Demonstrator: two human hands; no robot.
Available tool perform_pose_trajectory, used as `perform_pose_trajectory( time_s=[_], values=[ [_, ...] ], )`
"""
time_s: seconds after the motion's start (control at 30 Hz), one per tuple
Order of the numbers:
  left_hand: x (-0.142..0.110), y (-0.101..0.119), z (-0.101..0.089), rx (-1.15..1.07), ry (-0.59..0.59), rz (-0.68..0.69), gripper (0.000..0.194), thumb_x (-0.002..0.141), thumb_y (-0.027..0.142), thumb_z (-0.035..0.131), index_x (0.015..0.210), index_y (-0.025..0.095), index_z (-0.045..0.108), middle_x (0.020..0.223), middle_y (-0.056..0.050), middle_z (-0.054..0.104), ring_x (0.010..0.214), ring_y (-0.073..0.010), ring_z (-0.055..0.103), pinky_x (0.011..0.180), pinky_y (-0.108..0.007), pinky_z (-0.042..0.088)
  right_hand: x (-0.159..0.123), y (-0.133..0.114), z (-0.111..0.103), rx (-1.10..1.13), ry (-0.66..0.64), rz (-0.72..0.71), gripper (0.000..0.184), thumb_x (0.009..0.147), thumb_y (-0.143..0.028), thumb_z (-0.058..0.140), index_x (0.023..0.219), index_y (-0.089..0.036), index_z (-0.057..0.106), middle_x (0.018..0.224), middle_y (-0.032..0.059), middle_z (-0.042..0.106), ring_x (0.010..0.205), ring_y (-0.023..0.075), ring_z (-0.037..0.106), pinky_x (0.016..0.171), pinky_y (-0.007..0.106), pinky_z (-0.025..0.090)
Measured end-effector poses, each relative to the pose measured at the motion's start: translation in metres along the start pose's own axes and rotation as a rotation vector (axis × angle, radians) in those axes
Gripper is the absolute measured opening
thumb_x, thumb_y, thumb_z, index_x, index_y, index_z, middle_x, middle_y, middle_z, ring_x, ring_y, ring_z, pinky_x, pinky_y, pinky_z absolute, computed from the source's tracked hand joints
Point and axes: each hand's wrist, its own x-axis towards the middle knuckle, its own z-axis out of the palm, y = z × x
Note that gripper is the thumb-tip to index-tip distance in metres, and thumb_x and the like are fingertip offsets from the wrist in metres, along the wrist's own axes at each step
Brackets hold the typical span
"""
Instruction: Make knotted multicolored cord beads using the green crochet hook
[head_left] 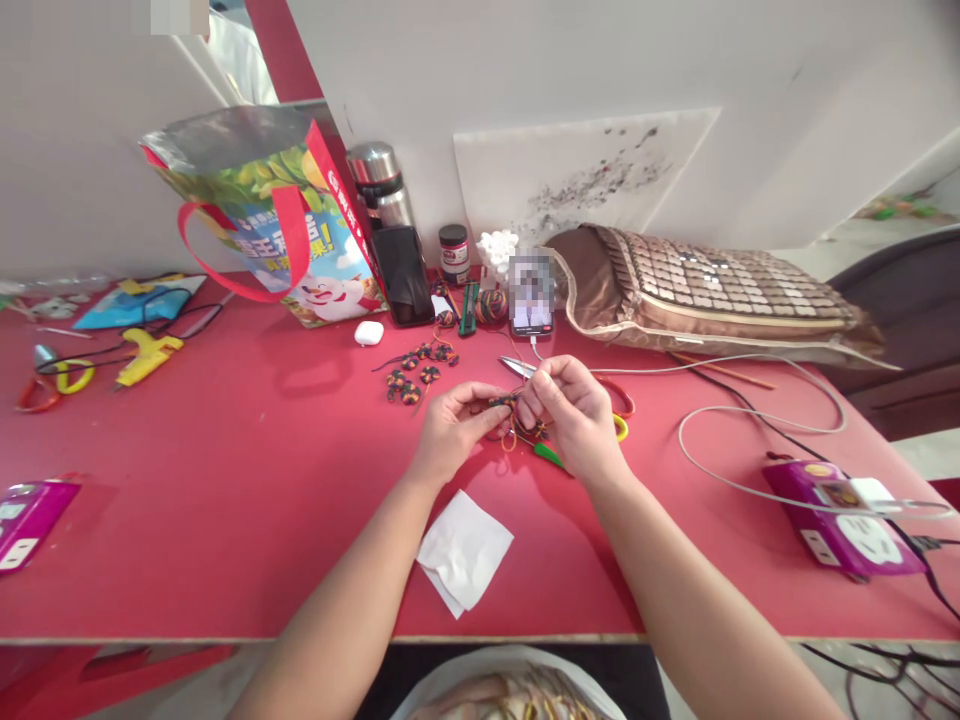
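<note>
My left hand (459,425) pinches a small dark, multicoloured crochet piece (504,401) between thumb and fingers. Close beside it, my right hand (574,410) is closed, its fingertips on the yarn (513,432) that trails from the piece in a loose orange loop. A green-handled tool (551,456), with a thin shaft, shows just under the right hand. Behind the hands lie scissors (517,367), their handles partly hidden by my right hand. To the left, several finished-looking crochet flowers (411,378) in the same dark and orange yarn rest on the red table (300,540).
A white tissue (465,552) lies in front of my hands. At the back stand a phone (531,300) on a cable, a yarn ball (491,305), a dark phone (405,275), a jar (454,253), a shopping bag (262,220) and a cushion (720,285). A purple power strip (840,520) is right.
</note>
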Motion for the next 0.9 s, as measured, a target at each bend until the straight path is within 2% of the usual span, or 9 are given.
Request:
perform_pose_trajectory(
  time_s=[0.1, 0.2, 0.3, 0.7, 0.8, 0.87, 0.9],
  values=[
    [-0.001, 0.003, 0.001, 0.029, -0.012, 0.026, 0.027, 0.072, 0.034, 0.087, 0.089, 0.017, 0.076, 0.075, -0.002, 0.072, 0.066, -0.0154, 0.068, 0.066, -0.031, 0.059, 0.001, -0.002, 0.000, 0.003, 0.020, 0.007, 0.033, 0.089, -0.047, 0.074, 0.087, -0.026, 0.049, 0.061, -0.0079, 0.047, 0.052, 0.0120, 0.052, 0.057, 0.029, 0.047],
    [-0.001, 0.003, 0.001, 0.060, -0.017, 0.088, 0.024, 0.075, 0.032, 0.084, 0.093, 0.018, 0.077, 0.085, -0.003, 0.074, 0.070, -0.0153, 0.070, 0.072, -0.032, 0.060, 0.000, -0.005, 0.001, 0.014, 0.027, 0.017, 0.033, 0.089, -0.046, 0.074, 0.086, -0.026, 0.049, 0.063, -0.0074, 0.049, 0.053, 0.0120, 0.053, 0.056, 0.029, 0.047],
    [-0.001, 0.001, 0.001, 0.105, 0.018, 0.159, 0.022, 0.076, 0.031, 0.082, 0.094, 0.018, 0.077, 0.092, -0.004, 0.076, 0.076, -0.0158, 0.071, 0.075, -0.031, 0.061, -0.001, -0.006, 0.002, 0.040, 0.017, 0.022, 0.032, 0.088, -0.044, 0.076, 0.086, -0.025, 0.050, 0.062, -0.0072, 0.051, 0.053, 0.0117, 0.052, 0.056, 0.029, 0.046],
    [-0.002, -0.002, 0.001, 0.387, 0.132, 0.432, 0.008, 0.085, 0.025, 0.073, 0.090, 0.020, 0.075, 0.091, -0.005, 0.073, 0.082, -0.0162, 0.068, 0.075, -0.027, 0.057, -0.003, -0.005, 0.000, -0.114, -0.054, 0.062, 0.030, 0.088, -0.047, 0.074, 0.083, -0.022, 0.058, 0.063, -0.0025, 0.061, 0.050, 0.0126, 0.054, 0.051, 0.028, 0.045],
    [0.000, -0.004, 0.000, 0.452, 0.145, 0.474, 0.005, 0.085, 0.021, 0.071, 0.088, 0.020, 0.074, 0.089, -0.004, 0.073, 0.081, -0.0156, 0.068, 0.074, -0.026, 0.056, -0.003, -0.014, 0.000, -0.198, 0.037, -0.079, 0.022, 0.089, -0.044, 0.073, 0.095, -0.024, 0.065, 0.079, 0.0018, 0.067, 0.066, 0.0168, 0.062, 0.059, 0.031, 0.051],
    [0.002, -0.007, -0.002, 0.463, 0.148, 0.463, 0.005, 0.085, 0.019, 0.069, 0.088, 0.019, 0.074, 0.088, -0.004, 0.073, 0.076, -0.0144, 0.067, 0.072, -0.026, 0.056, -0.011, -0.028, -0.003, -0.241, 0.129, -0.248, 0.015, 0.093, -0.039, 0.070, 0.089, -0.025, 0.068, 0.085, 0.0038, 0.066, 0.077, 0.0199, 0.064, 0.070, 0.035, 0.054],
    [0.003, -0.009, -0.003, 0.460, 0.142, 0.449, 0.006, 0.085, 0.020, 0.069, 0.088, 0.019, 0.074, 0.088, -0.003, 0.072, 0.074, -0.0139, 0.067, 0.071, -0.026, 0.056, -0.018, -0.036, -0.005, -0.249, 0.139, -0.302, 0.021, 0.096, -0.038, 0.066, 0.080, -0.024, 0.068, 0.084, 0.0047, 0.065, 0.080, 0.0212, 0.065, 0.075, 0.039, 0.055]
  ],
)
